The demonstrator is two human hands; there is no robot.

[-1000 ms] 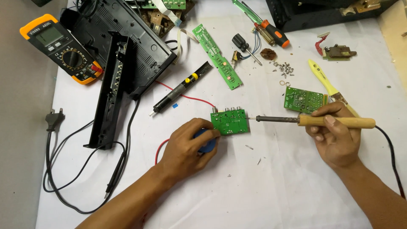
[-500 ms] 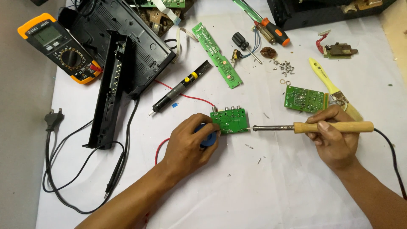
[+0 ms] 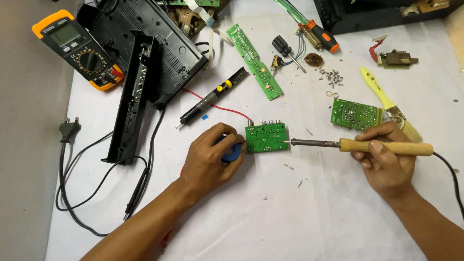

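Green circuit board [image 3: 267, 137] between hands, left hand [image 3: 210, 162] gripping blue part [image 3: 232, 152], right hand [image 3: 384, 162] — soldering iron [image 3: 362, 145]

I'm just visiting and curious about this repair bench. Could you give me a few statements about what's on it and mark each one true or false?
1. The right hand holds a soldering iron with a wooden handle. True.
2. The iron's tip points at the small green circuit board. True.
3. The left hand rests on a red disc. False: the round thing under it is blue.
4. The yellow multimeter lies at the far right. False: it lies at the far left.
5. The mains plug lies loose on the grey surface. True.
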